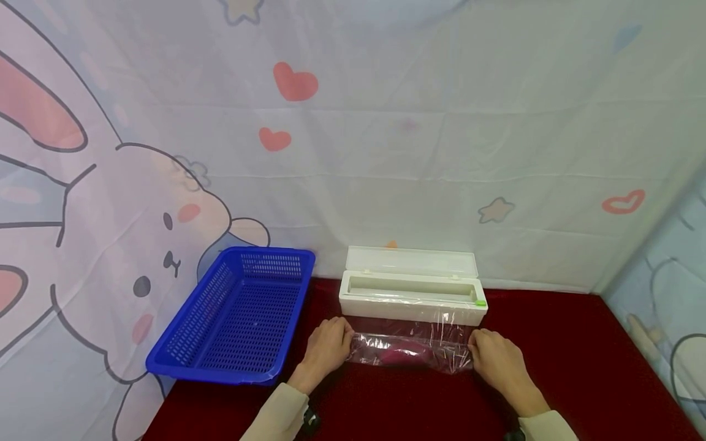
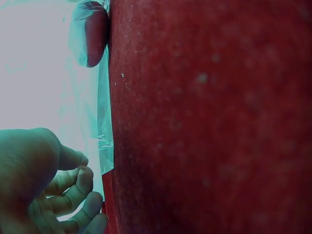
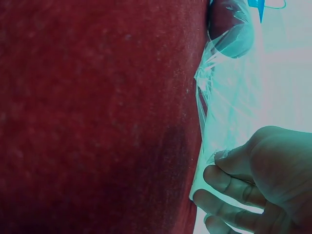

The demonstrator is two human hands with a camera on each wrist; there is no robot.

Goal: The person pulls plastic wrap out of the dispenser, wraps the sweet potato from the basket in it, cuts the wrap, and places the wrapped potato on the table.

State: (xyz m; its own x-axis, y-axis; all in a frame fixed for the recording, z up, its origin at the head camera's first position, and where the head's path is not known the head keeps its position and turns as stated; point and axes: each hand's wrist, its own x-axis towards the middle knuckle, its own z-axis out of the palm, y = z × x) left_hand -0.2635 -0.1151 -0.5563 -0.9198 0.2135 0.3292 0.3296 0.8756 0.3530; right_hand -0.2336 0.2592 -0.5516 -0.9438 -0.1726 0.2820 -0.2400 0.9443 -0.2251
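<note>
A sheet of clear cling film (image 1: 452, 356) runs from the front of a white cling film dispenser (image 1: 410, 311), whose lid stands raised. My left hand (image 1: 326, 344) pinches the film's left edge, and my right hand (image 1: 499, 360) pinches its right edge. Between the hands, a long, rounded, magenta thing (image 1: 407, 353) lies covered by the film. In the left wrist view its dark red end (image 2: 99, 36) shows under the film, thumb and forefinger meeting at the film's corner. Film (image 3: 217, 92) bunches toward the right thumb tip in the right wrist view.
A blue plastic basket (image 1: 276, 375) with slotted walls stands left of the dispenser. Dark red cloth (image 1: 408, 407) covers the table. Behind it hangs a pale printed curtain (image 1: 386, 147). A small green slider (image 1: 481, 303) sits at the dispenser's right end.
</note>
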